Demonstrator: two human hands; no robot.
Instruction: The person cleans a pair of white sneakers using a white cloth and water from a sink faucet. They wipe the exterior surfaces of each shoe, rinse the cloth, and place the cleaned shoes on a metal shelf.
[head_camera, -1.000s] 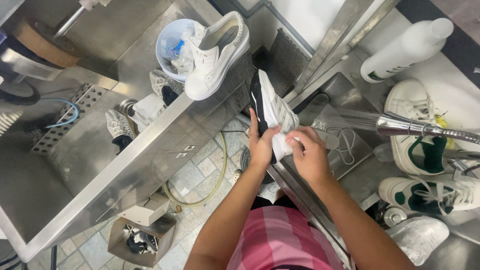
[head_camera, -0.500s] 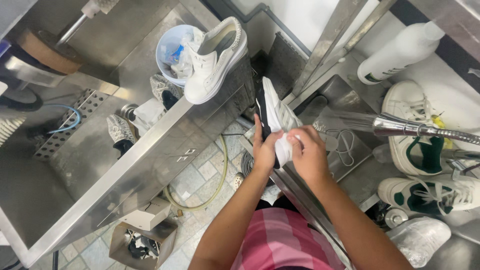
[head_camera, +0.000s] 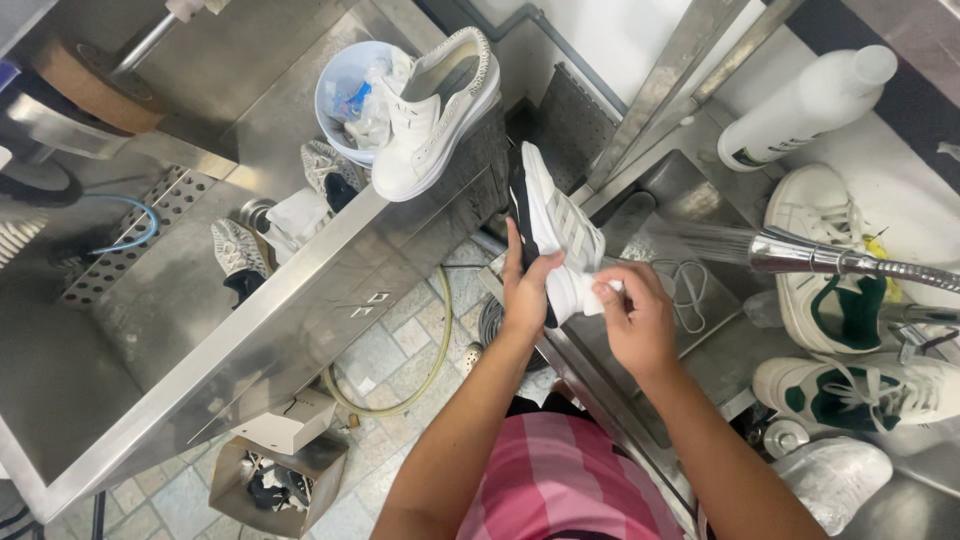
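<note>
Held over the edge of the steel sink (head_camera: 690, 340): a white sneaker with a black sole (head_camera: 553, 235), toe pointing away, heel toward the body. Left hand (head_camera: 528, 290) wrapped around the heel end, thumb across the white upper, fingers closed on the black sole side. Right hand (head_camera: 632, 318) just beside it, fingertips pinched on the white heel part of the same shoe, touching it. Sprayed from the right by a chrome shower head (head_camera: 800, 252), water fanning out toward the shoe and into the sink.

Seen farther right on the wet surface: two white sneakers with green lining (head_camera: 835, 265) (head_camera: 860, 390), near each other, and a white bottle (head_camera: 805, 100) lying tilted above them. Spotted at the lower right: a shoe wrapped in clear plastic (head_camera: 835, 475).

Found to the left, on the steel table (head_camera: 200, 300): another white sneaker (head_camera: 435, 110) leaning against a pale blue bucket (head_camera: 345, 95), its toe reaching toward the table's edge. Lay behind it, two grey knit shoes (head_camera: 330, 170) (head_camera: 238, 255), well apart from the hands. Left on the tiled floor (head_camera: 400, 350) below: an open cardboard box (head_camera: 275, 470) and a yellowish hose (head_camera: 435, 340).
</note>
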